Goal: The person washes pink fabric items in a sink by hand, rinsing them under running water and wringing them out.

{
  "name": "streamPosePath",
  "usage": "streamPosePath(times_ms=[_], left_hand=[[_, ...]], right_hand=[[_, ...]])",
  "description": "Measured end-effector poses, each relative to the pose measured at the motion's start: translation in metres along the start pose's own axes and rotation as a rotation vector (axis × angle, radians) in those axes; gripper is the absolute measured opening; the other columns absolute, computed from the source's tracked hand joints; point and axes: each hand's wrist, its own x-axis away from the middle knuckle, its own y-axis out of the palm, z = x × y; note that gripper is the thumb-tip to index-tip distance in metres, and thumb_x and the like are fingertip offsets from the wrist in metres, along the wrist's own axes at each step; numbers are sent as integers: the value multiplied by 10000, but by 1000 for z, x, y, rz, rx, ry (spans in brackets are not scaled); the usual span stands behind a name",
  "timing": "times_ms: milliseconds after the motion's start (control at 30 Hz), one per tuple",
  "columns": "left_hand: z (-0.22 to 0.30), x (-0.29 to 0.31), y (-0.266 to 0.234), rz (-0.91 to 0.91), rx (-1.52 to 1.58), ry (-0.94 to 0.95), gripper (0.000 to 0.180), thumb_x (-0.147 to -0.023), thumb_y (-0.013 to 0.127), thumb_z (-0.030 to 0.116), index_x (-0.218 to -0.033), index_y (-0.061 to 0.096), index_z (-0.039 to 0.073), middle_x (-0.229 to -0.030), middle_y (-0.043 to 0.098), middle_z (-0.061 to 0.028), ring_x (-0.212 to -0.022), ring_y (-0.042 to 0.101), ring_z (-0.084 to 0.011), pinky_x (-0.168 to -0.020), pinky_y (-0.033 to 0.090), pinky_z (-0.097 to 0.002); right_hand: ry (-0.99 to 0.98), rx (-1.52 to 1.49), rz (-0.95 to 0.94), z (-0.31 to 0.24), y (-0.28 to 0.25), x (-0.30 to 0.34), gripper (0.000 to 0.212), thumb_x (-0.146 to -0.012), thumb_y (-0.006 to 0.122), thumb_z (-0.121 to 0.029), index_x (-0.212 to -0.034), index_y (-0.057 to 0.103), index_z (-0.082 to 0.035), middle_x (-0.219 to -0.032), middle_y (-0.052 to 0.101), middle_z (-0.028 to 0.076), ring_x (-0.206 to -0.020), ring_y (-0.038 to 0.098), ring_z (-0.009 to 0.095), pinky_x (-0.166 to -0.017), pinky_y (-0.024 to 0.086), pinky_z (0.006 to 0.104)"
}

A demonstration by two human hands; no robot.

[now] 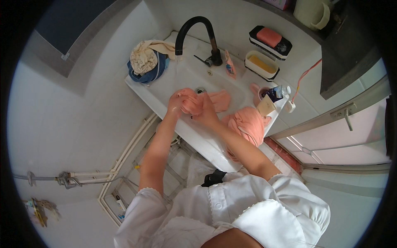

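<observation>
Over the basin of the white sink (206, 146), both my hands grip one pink cloth (191, 102), bunched up between them. My left hand (176, 102) closes on its left side. On the other side my right hand (206, 111) grasps it, fingers partly hidden by the cloth. A loose part of pink fabric (220, 100) trails to the right, beside the drain (200, 89). A larger heap of pink cloth (247, 126) lies on the sink's right rim, close to my right forearm. The black faucet (197, 20) arches above the back of the basin.
Blue cloth (153, 75) and cream patterned cloth (144, 58) are piled on the sink's left corner. A pink tube (230, 65) leans behind the basin. Two soap boxes (271, 43) hang on the wall. A pink mug (258, 94) with tubes stands at right, near a door (343, 128).
</observation>
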Motion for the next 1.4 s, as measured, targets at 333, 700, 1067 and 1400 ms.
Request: streamPosePath(times_ms=[333, 700, 1067, 1400], left_hand=[[-21, 27, -13, 263, 380, -225, 538, -830, 447, 428, -1217, 368, 63, -1159, 439, -82, -1049, 433, -197, -874, 368, -359], [-10, 15, -18, 197, -533, -77, 367, -816, 542, 292, -1092, 519, 52, -822, 589, -41, -748, 547, -150, -649, 431, -260], [-11, 7, -94, 541, -716, 378, 233, -743, 589, 177, -850, 570, -30, -690, 572, -115, -656, 554, -172, -589, 433, -289], [8, 34, -52, 183, -1120, 739, 346, -752, 568, 167, -1055, 522, 6, -719, 567, -137, -623, 565, -213, -583, 454, -314]], right_hand=[[262, -472, 177, -11, 57, -75, 449, -683, 560, -48, -1110, 442, 18, -991, 546, 199, -895, 552, 262, -726, 454, 300], [443, -732, 95, 2, 40, -122, 334, -735, 398, -45, -1051, 481, 21, -981, 522, 150, -887, 527, 270, -719, 455, 325], [146, 363, -300, -8, 2, -120, 164, -731, 489, -127, -769, 631, -53, -937, 565, 140, -846, 546, 276, -739, 449, 349], [465, -631, 86, -77, -31, -153, 222, -814, 438, -88, -995, 526, 7, -839, 536, 88, -715, 531, 143, -549, 456, 283]])
